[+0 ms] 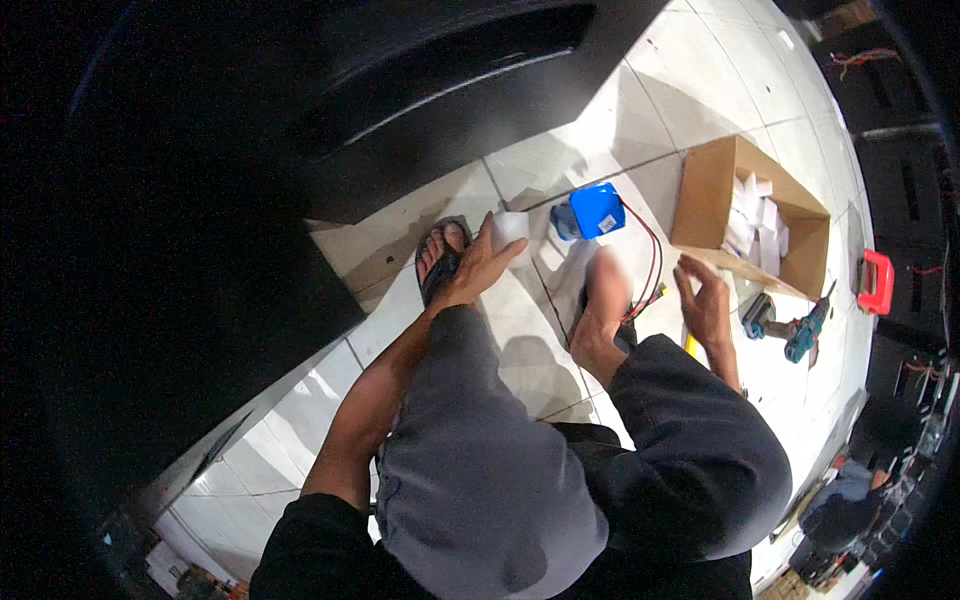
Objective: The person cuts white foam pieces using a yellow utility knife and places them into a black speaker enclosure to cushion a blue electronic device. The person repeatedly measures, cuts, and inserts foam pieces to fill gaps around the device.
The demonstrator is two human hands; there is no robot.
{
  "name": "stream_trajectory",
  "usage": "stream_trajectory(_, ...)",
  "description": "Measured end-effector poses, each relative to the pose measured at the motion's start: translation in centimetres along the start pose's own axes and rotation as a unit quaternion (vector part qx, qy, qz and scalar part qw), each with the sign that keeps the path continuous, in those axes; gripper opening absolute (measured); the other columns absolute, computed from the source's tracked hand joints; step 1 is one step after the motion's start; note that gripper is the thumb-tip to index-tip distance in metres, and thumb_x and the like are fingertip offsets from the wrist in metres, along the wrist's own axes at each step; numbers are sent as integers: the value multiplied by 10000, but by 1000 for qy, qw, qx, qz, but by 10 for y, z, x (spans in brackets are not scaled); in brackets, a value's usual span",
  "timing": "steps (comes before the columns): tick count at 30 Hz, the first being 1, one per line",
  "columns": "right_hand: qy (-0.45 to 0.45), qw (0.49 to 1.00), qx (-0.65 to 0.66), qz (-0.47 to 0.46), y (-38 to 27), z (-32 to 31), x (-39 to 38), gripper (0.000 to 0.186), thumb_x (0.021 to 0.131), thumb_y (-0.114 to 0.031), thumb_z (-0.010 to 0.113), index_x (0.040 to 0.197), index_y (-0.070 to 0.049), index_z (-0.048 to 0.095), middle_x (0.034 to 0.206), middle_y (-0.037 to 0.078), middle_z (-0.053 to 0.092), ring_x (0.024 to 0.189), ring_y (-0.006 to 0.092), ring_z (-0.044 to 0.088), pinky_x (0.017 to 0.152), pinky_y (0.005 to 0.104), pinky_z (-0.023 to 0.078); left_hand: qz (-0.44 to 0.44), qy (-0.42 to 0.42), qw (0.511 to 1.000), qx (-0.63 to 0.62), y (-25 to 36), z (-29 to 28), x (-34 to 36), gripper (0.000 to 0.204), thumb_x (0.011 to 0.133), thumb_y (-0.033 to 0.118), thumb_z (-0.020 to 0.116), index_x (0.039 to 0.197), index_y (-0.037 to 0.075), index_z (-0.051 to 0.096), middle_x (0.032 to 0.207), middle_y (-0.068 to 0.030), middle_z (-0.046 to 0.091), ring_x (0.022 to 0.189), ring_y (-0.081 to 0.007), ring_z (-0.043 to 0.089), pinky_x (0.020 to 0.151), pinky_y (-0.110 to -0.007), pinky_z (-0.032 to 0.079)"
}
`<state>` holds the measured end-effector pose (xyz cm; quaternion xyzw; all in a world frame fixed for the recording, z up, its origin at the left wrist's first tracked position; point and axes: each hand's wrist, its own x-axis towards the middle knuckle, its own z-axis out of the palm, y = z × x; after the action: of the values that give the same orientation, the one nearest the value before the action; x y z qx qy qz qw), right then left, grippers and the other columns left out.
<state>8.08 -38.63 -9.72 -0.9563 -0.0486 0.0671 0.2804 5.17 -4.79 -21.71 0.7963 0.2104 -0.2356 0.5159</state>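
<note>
My left hand (pixel 484 266) is closed round a small white box (pixel 511 228), holding it low over the tiled floor beside my left foot. Nothing shows in my right hand (pixel 708 305), whose fingers are loosely bent and apart, just in front of an open cardboard box (pixel 708 205). Inside that carton lie several small white boxes (pixel 758 222). Between my hands, a blue wrapped block (pixel 597 212) rests on the floor, with red and black wires (pixel 655 245) leading off it toward a yellow connector (pixel 660 292) by my right foot.
A cordless drill (pixel 800 335) lies to the right of my right hand, with a red object (pixel 877 282) farther right. A large black cabinet (pixel 330 130) stands at the left and far side. Dark racks (pixel 900 190) line the right edge. Another person (pixel 845 505) is at the lower right.
</note>
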Motion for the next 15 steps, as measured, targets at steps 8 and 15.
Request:
stream_trajectory(8,-67,940,60,329,98,64,-45,492,906,-401,627,829,76,717,722,190,710,613,253,711,632,373,568,100,14,995,-14,-25,15,7,597,936,349,631,1377,-17,463,1276,-186,607,1173,-283,586,997,-354,437)
stream_trajectory(15,-116,923,53,364,119,114,-24,380,783,-368,695,660,-8,714,570,102,666,489,192,650,486,319,527,43,99,981,158,30,3,-18,932,825,444,746,1494,1,272,1435,-253,447,1325,-405,424,1112,-440,334)
